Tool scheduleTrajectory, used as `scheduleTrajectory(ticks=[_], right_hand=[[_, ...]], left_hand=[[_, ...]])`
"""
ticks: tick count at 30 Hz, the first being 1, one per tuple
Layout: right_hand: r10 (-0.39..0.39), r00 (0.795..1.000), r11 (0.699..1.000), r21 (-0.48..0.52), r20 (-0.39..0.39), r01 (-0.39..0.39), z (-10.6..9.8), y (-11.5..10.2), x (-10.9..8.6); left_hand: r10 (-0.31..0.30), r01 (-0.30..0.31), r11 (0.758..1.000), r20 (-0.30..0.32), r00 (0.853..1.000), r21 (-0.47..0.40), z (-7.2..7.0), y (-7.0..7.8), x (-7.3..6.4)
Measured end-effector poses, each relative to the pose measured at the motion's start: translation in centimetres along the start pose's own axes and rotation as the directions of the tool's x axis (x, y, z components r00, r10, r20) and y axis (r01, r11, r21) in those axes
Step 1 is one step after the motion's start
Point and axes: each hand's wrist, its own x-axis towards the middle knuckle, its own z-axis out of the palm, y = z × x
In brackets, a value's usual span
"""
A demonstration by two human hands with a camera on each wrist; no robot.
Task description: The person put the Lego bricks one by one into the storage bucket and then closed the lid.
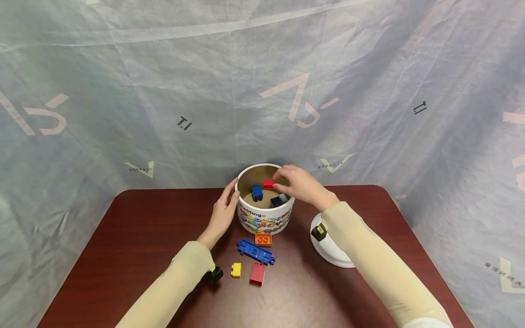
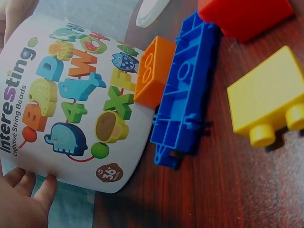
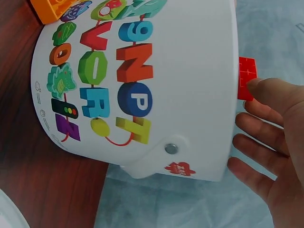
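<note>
A white round tub (image 1: 264,222) printed with colourful letters stands at the far side of the table. My left hand (image 1: 223,212) lies against its left side, fingers extended along the wall and the thumb near the rim. Between thumb and fingers, my right hand (image 1: 301,182) pinches a red toy brick (image 1: 268,184) at the tub's mouth. In the right wrist view part of that brick (image 3: 247,71) shows past the rim. Inside the tub are a blue brick (image 1: 257,193) and a dark blue brick (image 1: 275,202) with a pale piece beside it.
In front of the tub lie an orange brick (image 1: 263,239), a long blue toy base (image 1: 255,252), a yellow brick (image 1: 236,270) and another red brick (image 1: 257,274). A white lid (image 1: 328,249) rests right of them, partly under my right forearm. Grey sheeting (image 1: 205,91) hangs behind the table.
</note>
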Motion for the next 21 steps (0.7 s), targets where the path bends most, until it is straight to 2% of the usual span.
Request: scheduleTrajectory(ticks=[9,21], right_hand=[[0.025,0.999,0.999,0.028,0.024,-0.026,1.4,0.3,0.7],[0.03,0.998,0.998,0.045,0.059,-0.033,1.9,0.1,1.7]], left_hand=[[-0.01,0.01,1.0,0.002,1.0,0.006,0.0,0.2,0.0],[-0.004,0.004,0.999,-0.007,1.0,0.032,0.0,0.1,0.0]])
